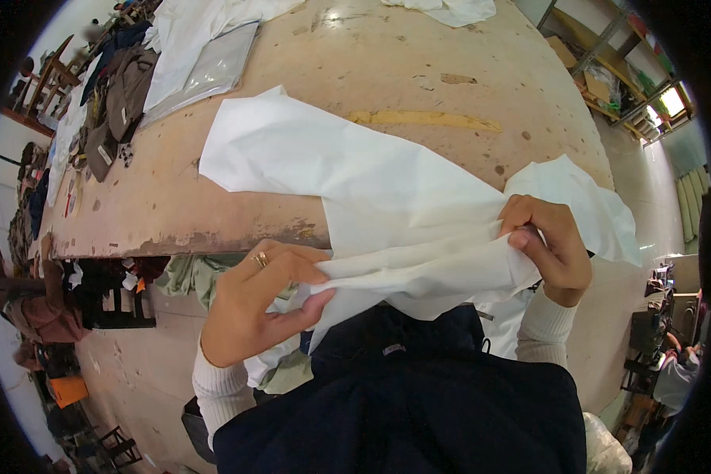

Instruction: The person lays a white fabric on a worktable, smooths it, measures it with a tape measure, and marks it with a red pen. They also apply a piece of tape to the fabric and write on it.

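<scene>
1. Head view, hands: left hand (265,304) pinches the near edge of a white cloth (395,178) between thumb and fingers; ring (259,259) on one finger.
2. Right hand (549,245) pinches the same cloth farther right, thumb toward the person, fingers curled. Hands well apart, cloth between them gathered in long creases running from one to the other.
3. Cloth location: near part held up in front of the person's chest at the table edge; far part lies on the table (529,103), reaching up and left to a squared-off end.
4. Another white portion (581,201) spreads just beyond the right hand at the table's right side; can't tell if same piece.
5. Person wears a dark top (395,419); white ribbed cuffs at both wrists.
6. Table: worn, stained top, chipped near edge. Yellow strip (426,120) lies beyond the cloth, apart from it.
7. Far left of table: brown garment (130,87), clear plastic packet (223,63), more white fabric. Another white piece (450,8) at the far edge.
8. Below the table, left: pale green cloth (201,276) hanging near the left hand.
9. Surroundings: shelving (600,59) upper right; orange item (69,390) lower left, kind unclear.
</scene>
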A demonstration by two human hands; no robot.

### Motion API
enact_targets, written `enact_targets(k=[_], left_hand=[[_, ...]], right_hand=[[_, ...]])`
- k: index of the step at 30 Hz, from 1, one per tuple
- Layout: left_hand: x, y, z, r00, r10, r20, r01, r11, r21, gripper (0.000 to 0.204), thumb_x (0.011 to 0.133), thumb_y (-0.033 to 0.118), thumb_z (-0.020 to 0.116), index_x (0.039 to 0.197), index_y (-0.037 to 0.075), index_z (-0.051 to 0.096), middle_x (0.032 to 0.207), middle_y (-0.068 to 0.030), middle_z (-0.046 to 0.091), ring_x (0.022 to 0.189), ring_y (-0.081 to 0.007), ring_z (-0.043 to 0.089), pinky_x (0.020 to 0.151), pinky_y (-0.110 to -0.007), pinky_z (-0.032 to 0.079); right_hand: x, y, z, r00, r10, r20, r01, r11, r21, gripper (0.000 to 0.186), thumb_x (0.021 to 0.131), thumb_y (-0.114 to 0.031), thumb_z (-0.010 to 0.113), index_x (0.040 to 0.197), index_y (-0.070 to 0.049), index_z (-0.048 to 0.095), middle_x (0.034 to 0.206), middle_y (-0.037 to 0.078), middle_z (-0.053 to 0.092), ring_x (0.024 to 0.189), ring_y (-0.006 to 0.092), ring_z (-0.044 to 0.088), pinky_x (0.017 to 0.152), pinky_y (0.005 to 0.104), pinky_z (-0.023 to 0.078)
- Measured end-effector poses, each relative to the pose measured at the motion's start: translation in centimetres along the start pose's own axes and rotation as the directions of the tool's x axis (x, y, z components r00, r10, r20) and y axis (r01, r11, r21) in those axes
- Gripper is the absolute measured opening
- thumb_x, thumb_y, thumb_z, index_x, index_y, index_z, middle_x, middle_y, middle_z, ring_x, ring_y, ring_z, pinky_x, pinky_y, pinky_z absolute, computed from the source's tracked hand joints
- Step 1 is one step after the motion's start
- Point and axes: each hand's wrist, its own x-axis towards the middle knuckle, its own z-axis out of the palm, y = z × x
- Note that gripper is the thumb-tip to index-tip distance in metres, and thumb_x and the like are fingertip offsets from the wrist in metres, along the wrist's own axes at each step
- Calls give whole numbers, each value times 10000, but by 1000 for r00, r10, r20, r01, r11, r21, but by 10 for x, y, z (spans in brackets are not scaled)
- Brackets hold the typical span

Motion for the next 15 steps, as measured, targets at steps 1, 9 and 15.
enact_targets(k=[1,9,15], left_hand=[[1,-1,1,1000,0,-9,0,1000,3,234,669,0,749,842,40,596,879,-101,658,729,-240,623,644,-299,500],[11,-22,15,993,-89,-79,79,988,-130,216,687,-7,748,824,20,583,803,-89,644,675,-184,632,668,-257,495],[17,-17,26,937,-273,-220,155,885,-438,167,718,-14,733,822,-1,603,810,-87,642,717,-160,646,686,-243,502]], right_hand=[[-1,1,0,1000,13,-21,-13,1000,5,63,822,-56,565,828,6,568,741,110,580,659,252,555,642,283,433],[1,31,9,953,65,-295,-26,991,134,83,797,-43,646,777,0,579,733,52,609,687,96,539,649,221,418],[4,41,15,925,101,-368,-27,979,200,87,786,-34,671,772,1,593,750,44,623,693,89,548,663,212,425]])
